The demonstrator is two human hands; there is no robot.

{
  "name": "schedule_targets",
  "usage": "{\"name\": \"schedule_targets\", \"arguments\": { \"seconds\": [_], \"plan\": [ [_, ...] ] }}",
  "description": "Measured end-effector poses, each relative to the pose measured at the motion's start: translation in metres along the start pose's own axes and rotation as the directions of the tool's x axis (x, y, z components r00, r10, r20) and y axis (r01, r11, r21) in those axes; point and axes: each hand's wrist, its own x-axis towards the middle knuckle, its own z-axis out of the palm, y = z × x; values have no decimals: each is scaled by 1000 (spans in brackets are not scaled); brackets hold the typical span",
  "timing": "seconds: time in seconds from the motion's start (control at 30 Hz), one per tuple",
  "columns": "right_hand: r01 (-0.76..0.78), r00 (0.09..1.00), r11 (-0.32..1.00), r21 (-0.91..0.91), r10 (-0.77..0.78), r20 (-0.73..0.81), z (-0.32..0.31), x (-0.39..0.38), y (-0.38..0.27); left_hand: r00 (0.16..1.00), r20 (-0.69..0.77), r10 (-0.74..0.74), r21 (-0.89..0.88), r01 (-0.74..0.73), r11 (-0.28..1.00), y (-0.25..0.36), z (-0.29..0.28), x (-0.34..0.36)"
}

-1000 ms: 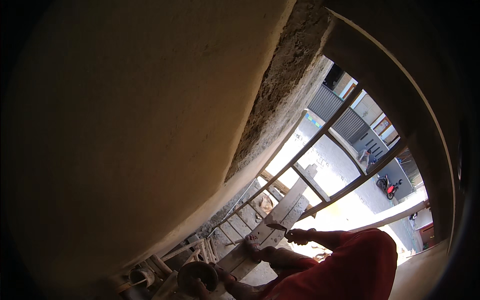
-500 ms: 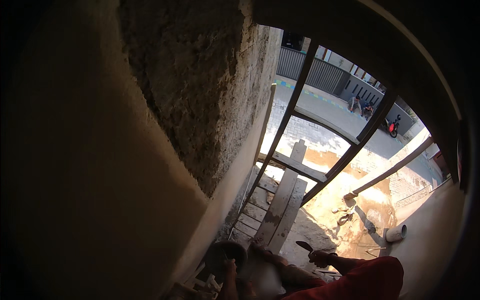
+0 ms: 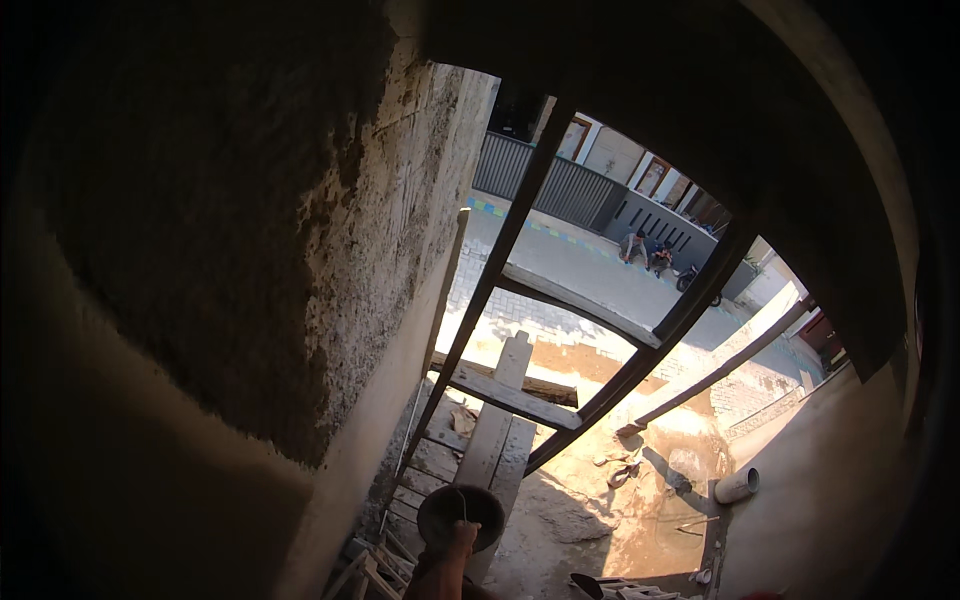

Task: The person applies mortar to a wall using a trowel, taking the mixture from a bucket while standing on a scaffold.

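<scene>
Left hand (image 3: 458, 540): bottom centre of the frame, raised on its forearm, fingers closed on the near rim of a round dark pan (image 3: 461, 512), which sits just above the hand at bottom centre.

Right hand: out of frame.

Trowel (image 3: 588, 584): dark blade at the bottom edge, right of the pan; who or what holds it cannot be told.

Wall (image 3: 250, 300): left half of the frame, rough dark plaster above, smoother pale plaster below.

Wooden poles (image 3: 510, 240): cross the opening at centre, with planks (image 3: 500, 440) running below them.

Sandy ground (image 3: 640, 510): lower right, with a short pale pipe (image 3: 737, 485).

Paved street (image 3: 590, 275): upper centre, with people seated by a grey fence (image 3: 560, 185).
</scene>
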Motion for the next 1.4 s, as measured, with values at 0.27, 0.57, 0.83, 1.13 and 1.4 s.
{"name": "schedule_targets", "arguments": {
  "seconds": [0.27, 0.57, 0.83, 1.13, 1.4],
  "plan": [
    [-490, 860, 595, 637, 449, 242, -14, -24, -65, 956, 83, 282, -283, -249, 926, -17, 69, 89],
    [-213, 977, 922, 324, 199, 76, 1, 52, -94, 945, -65, 320, -292, -324, 900, -39, 55, 104],
    [-487, 873, 766, 420, 429, 232, -47, 281, -142, 876, -395, 278, 26, -292, 956, -91, 38, 126],
    [303, 913, 853, -425, -132, 386, -52, 479, -95, 969, -212, 128, -186, -169, 968, -141, 12, 165],
    [702, 706, -101, -705, -36, 707, -40, 504, -168, 850, -132, 510, 94, -502, 860, -134, -22, 152]
  ]
}}
